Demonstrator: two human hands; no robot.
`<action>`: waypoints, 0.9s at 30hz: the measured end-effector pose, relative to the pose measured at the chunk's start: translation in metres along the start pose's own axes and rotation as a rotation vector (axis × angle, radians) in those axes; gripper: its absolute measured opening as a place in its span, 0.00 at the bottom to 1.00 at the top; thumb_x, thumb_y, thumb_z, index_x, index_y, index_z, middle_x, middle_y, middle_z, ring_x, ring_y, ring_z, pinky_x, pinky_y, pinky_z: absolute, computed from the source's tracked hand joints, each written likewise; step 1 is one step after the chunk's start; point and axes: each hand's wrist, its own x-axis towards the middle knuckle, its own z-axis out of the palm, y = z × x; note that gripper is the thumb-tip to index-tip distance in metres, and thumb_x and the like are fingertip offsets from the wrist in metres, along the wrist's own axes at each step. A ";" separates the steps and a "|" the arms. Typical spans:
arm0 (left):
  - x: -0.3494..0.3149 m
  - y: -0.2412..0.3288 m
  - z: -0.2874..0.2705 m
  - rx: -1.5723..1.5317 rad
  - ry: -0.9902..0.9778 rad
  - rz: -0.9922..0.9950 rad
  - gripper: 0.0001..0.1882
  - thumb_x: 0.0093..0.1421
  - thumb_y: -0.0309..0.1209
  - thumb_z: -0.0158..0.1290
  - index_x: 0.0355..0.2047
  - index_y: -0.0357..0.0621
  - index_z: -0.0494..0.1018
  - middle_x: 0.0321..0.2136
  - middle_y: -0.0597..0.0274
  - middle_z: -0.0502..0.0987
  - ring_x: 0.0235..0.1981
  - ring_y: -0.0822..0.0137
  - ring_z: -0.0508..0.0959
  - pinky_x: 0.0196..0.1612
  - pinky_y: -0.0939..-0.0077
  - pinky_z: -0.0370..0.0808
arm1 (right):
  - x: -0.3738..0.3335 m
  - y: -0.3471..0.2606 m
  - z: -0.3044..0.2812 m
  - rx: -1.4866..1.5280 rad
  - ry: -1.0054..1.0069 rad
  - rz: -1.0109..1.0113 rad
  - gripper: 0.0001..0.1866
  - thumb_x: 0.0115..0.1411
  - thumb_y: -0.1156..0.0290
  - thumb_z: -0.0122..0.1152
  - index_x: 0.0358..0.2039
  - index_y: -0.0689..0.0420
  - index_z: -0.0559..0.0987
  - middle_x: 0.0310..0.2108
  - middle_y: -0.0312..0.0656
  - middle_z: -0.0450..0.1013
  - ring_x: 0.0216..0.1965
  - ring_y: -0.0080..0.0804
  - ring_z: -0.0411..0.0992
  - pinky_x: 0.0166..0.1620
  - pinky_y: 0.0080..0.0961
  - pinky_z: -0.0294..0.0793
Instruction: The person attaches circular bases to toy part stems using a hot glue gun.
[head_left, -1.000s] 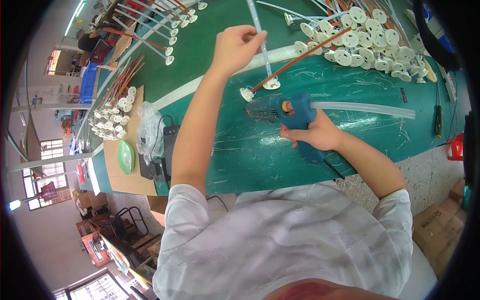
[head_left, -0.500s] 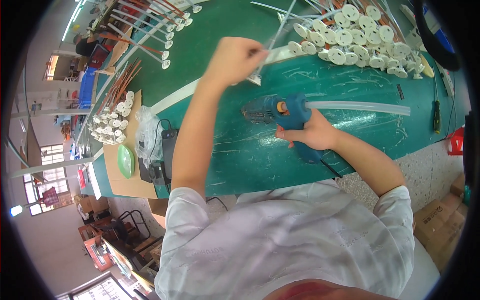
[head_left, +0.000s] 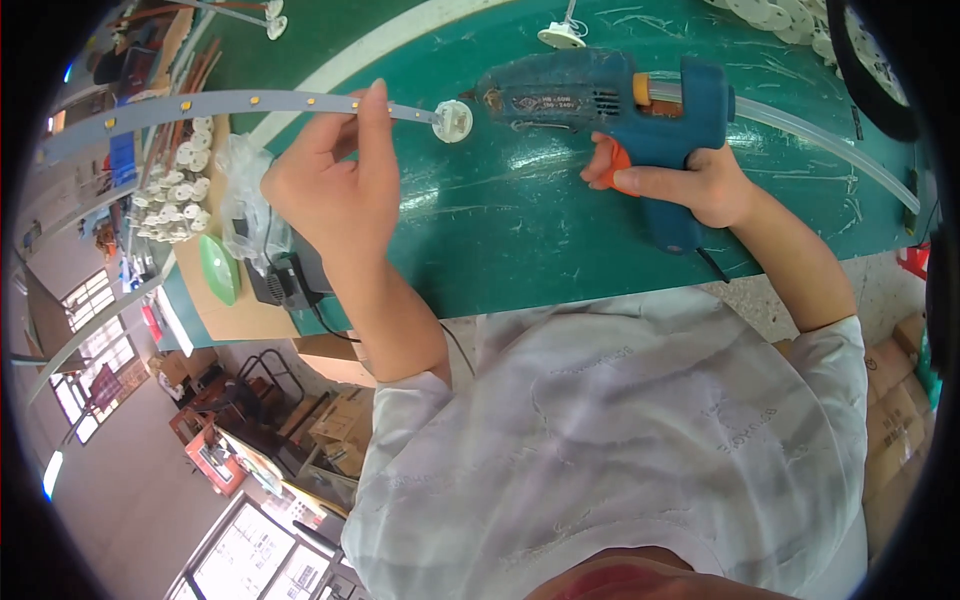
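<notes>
Between the thumb and fingers of my left hand (head_left: 345, 180) is a pale LED strip (head_left: 225, 102) dotted with small yellow LEDs. A round white end cap (head_left: 453, 121) sits at its right end, its inner side showing. My right hand (head_left: 700, 185) is wrapped around a blue hot glue gun (head_left: 620, 110), fingers at its orange trigger (head_left: 620, 165). The gun's nozzle points left, just beside the cap; whether they touch I cannot tell. From the gun's back a long translucent glue stick (head_left: 830, 145) sticks out to the right.
Another white round cap piece (head_left: 562, 36) stands on the green table (head_left: 520, 230) beyond the gun. Many capped strips are heaped at the far right (head_left: 775, 14). More white caps (head_left: 178, 195) lie on cardboard at left, near a green dish (head_left: 219, 270), a plastic bag (head_left: 250, 200) and a black adapter (head_left: 283, 282).
My left hand has come nearer and left, bringing the LED strip across with its cap toward the nozzle. The glue gun has risen and moved right. The view has shifted too.
</notes>
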 end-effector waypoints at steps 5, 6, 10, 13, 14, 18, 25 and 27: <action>-0.012 0.002 0.011 0.142 0.022 0.160 0.06 0.57 0.26 0.63 0.29 0.35 0.82 0.17 0.57 0.81 0.19 0.70 0.82 0.23 0.84 0.72 | -0.004 0.004 0.000 -0.082 -0.059 0.074 0.18 0.59 0.79 0.63 0.50 0.67 0.73 0.39 0.46 0.78 0.45 0.36 0.77 0.48 0.33 0.79; -0.013 0.002 0.010 0.137 0.019 0.150 0.06 0.57 0.26 0.63 0.29 0.35 0.82 0.17 0.57 0.81 0.19 0.70 0.82 0.23 0.84 0.72 | -0.003 0.004 0.001 -0.083 -0.057 0.086 0.18 0.59 0.79 0.63 0.50 0.67 0.73 0.39 0.46 0.78 0.45 0.36 0.77 0.48 0.33 0.79; -0.016 0.000 0.005 0.101 0.016 0.116 0.05 0.56 0.26 0.63 0.28 0.35 0.82 0.18 0.57 0.81 0.19 0.70 0.82 0.24 0.84 0.72 | -0.001 0.001 0.008 -0.162 -0.056 0.107 0.16 0.60 0.79 0.62 0.48 0.66 0.73 0.39 0.46 0.78 0.44 0.35 0.77 0.47 0.32 0.80; -0.017 -0.002 0.006 0.065 0.025 0.098 0.04 0.56 0.25 0.64 0.28 0.35 0.82 0.19 0.56 0.81 0.19 0.70 0.82 0.24 0.84 0.73 | 0.003 -0.005 0.014 -0.090 -0.022 0.158 0.14 0.58 0.80 0.64 0.45 0.65 0.75 0.36 0.44 0.77 0.41 0.32 0.77 0.46 0.30 0.78; -0.017 -0.002 0.006 0.034 0.030 0.092 0.04 0.55 0.25 0.64 0.28 0.35 0.82 0.19 0.56 0.82 0.20 0.69 0.83 0.24 0.84 0.73 | 0.004 -0.005 0.016 -0.023 0.013 0.205 0.13 0.56 0.82 0.66 0.41 0.65 0.75 0.34 0.42 0.77 0.38 0.30 0.77 0.44 0.28 0.77; -0.016 0.007 0.000 0.096 -0.083 0.045 0.07 0.59 0.24 0.62 0.33 0.30 0.81 0.23 0.54 0.82 0.26 0.70 0.84 0.31 0.83 0.78 | 0.003 -0.001 0.013 -0.093 0.002 0.168 0.13 0.56 0.82 0.65 0.42 0.65 0.75 0.34 0.42 0.77 0.38 0.30 0.77 0.44 0.28 0.77; -0.016 0.004 -0.001 0.070 -0.070 0.033 0.07 0.59 0.24 0.62 0.33 0.30 0.81 0.23 0.54 0.82 0.26 0.69 0.84 0.31 0.83 0.78 | 0.003 0.001 0.012 -0.014 -0.007 0.197 0.14 0.57 0.81 0.65 0.43 0.65 0.74 0.35 0.41 0.75 0.36 0.30 0.77 0.42 0.28 0.79; -0.015 0.004 0.000 0.066 -0.070 0.026 0.07 0.59 0.24 0.62 0.33 0.30 0.81 0.23 0.54 0.82 0.26 0.69 0.84 0.31 0.83 0.78 | 0.003 0.002 0.012 0.026 0.008 0.194 0.14 0.57 0.81 0.65 0.44 0.65 0.74 0.35 0.41 0.75 0.36 0.30 0.77 0.41 0.28 0.79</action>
